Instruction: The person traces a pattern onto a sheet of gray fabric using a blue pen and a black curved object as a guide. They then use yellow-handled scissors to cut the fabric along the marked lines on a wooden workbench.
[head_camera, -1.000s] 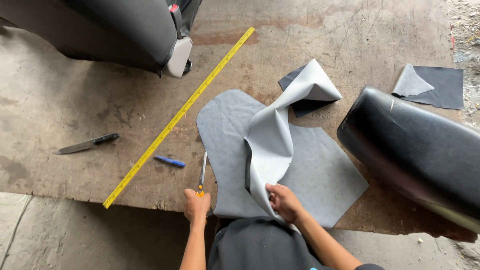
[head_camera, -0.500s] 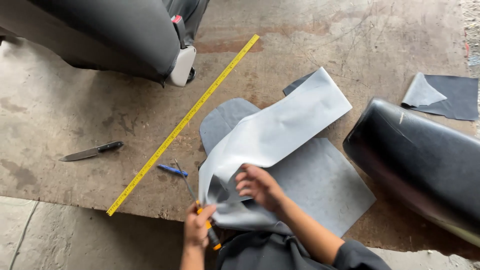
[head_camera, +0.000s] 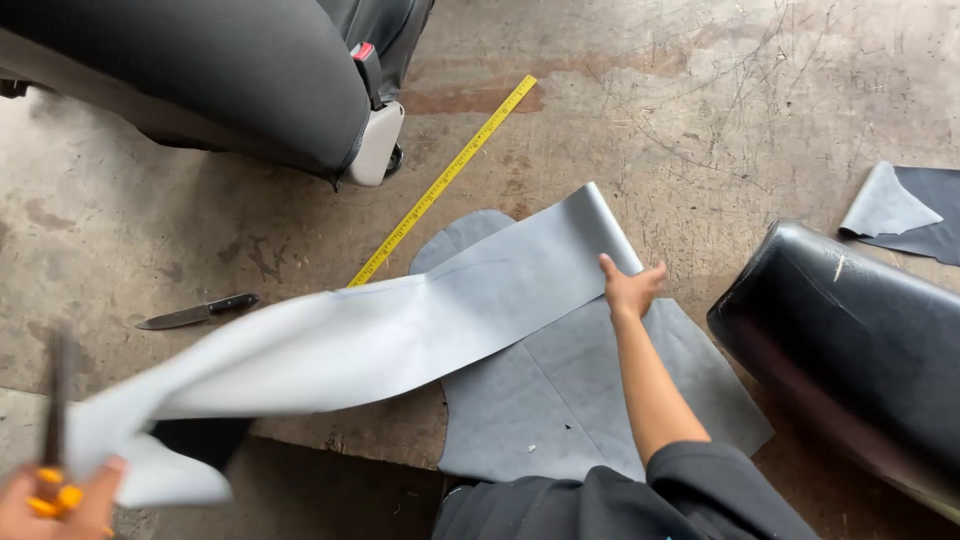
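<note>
A long grey strip of vinyl sheet (head_camera: 400, 335) is stretched out above the concrete floor between my hands. My right hand (head_camera: 630, 288) grips its far end, near the strip's upper right corner. My left hand (head_camera: 60, 505), at the bottom left corner, holds blurred scissors with yellow handles (head_camera: 52, 440) and sits against the strip's near end. Under the strip lies a larger grey cut sheet (head_camera: 570, 400), flat on the floor.
A yellow tape measure (head_camera: 445, 175) runs diagonally across the floor. A black-handled knife (head_camera: 195, 313) lies to the left. A dark car seat (head_camera: 200, 80) stands at the top left, a black padded cushion (head_camera: 850, 350) at the right, and a dark scrap piece (head_camera: 905, 212) at the far right.
The strip has been pulled out long and flat. My left hand swung left with the scissors, my right hand moved away up the strip. The blue pen is now hidden under it.
</note>
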